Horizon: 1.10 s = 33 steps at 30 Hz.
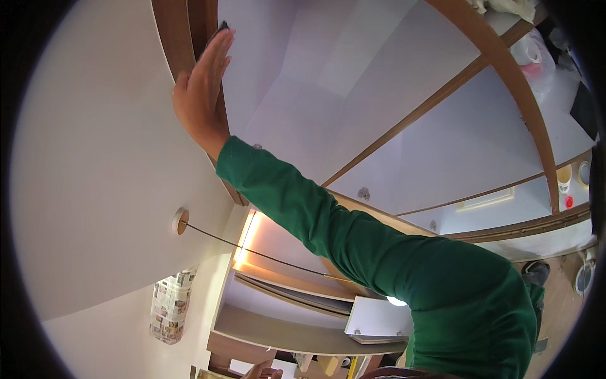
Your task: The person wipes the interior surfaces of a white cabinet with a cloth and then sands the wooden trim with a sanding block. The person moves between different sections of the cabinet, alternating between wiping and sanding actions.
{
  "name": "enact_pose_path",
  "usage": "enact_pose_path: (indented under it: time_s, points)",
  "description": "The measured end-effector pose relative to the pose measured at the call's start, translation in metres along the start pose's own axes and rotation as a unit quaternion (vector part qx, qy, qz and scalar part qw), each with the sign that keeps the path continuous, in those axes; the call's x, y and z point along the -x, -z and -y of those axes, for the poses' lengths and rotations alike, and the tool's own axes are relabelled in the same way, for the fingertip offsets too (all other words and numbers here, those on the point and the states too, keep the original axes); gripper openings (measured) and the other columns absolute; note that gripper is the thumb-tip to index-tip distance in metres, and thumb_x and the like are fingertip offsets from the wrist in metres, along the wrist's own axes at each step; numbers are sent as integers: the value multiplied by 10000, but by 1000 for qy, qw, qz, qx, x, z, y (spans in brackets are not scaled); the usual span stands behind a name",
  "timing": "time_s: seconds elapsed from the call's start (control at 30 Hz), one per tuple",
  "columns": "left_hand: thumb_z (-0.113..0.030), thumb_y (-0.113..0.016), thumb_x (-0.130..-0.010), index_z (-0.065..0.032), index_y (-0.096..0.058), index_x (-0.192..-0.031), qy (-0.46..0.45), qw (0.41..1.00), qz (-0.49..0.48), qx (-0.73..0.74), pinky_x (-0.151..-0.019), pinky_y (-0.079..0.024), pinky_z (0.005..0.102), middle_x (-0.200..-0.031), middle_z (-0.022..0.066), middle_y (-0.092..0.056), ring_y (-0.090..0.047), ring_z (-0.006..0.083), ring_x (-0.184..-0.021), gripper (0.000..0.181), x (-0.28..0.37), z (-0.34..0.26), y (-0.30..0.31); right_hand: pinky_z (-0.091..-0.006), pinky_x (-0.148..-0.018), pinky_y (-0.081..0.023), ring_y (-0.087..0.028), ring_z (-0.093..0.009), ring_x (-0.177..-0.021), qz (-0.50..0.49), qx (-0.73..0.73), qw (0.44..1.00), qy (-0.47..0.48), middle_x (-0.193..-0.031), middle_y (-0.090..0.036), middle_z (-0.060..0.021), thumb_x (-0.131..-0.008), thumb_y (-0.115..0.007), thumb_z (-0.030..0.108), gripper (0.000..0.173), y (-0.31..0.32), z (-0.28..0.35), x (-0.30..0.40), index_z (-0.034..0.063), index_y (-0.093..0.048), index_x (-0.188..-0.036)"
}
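Note:
The view is turned sideways, with the ceiling at its left and the floor at its right. My right hand (203,90) is at the end of a raised green sleeve (331,227). Its fingers lie flat over a small dark sheet (223,26), of which only a corner shows. Hand and sheet are against the brown wooden frame (202,23) along the top of a large open cabinet (303,99). At the bottom edge, only the fingers of my left hand (262,370) show; what they touch is hidden.
A brown divider (407,118) crosses the white cabinet interior. Plastic bags (535,61) and open tubs (564,177) stand at far right. A pendant lamp's cord (213,235) hangs from the ceiling (104,132). A paper-wrapped unit (173,307) is on the wall near lit shelving (284,327).

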<state>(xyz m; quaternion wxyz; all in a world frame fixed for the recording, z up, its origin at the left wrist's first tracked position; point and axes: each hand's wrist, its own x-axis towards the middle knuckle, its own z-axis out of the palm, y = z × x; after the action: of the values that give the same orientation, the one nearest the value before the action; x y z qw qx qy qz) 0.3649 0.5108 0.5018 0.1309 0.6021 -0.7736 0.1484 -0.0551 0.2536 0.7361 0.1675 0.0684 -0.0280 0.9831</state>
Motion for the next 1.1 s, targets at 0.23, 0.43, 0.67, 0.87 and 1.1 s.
enact_pose_path:
  time_s: [0.23, 0.43, 0.67, 0.87, 1.1]
  points:
    - [-228, -662, -989, -19, -619, -1298, 117, 988, 66, -74, -818, -546, 450, -1088, 248, -717, -704, 392, -1018, 376, 27, 9, -3, -569, -1257, -57, 20, -459, -1554, 7, -10, 999, -51, -1655, 66, -327, -811, -401, -155, 920, -5, -72, 81, -81, 105, -1575]
    - [-279, -686, -975, -49, -641, -1270, 176, 976, 9, -125, -807, -552, 456, -1028, 261, -719, -707, 417, -970, 377, 78, 33, -5, -490, -1277, -79, -3, -457, -1552, 37, -4, 984, -176, -1650, 40, -338, -801, -410, -142, 916, -15, -144, 172, -106, 95, -1565]
    - [-256, -674, -980, -57, -638, -1293, 294, 951, 12, -96, -868, -533, 423, -1091, 249, -711, -695, 366, -1022, 372, 90, 6, -6, -448, -1284, -93, -55, -464, -1544, 134, 29, 935, -327, -1627, -20, -379, -827, -422, -95, 855, -18, -203, 257, -173, 53, -1534]
    - [-236, -664, -985, -64, -636, -1312, 289, 955, 10, -64, -920, -516, 395, -1145, 239, -704, -684, 322, -1067, 371, 62, -7, -9, -452, -1283, -52, -25, -463, -1546, 32, 2, 959, -282, -1630, -6, -373, -850, -413, -113, 829, -38, -178, 187, -160, 39, -1544]
    - [-213, -653, -990, -73, -634, -1335, 207, 978, -31, 15, -981, -497, 363, -1207, 227, -697, -671, 271, -1119, 372, -8, -10, -31, -480, -1276, -58, -20, -451, -1555, 89, -156, 982, 53, -1651, -6, -335, -862, -388, -129, 803, 84, -27, 37, -114, -19, -1575]
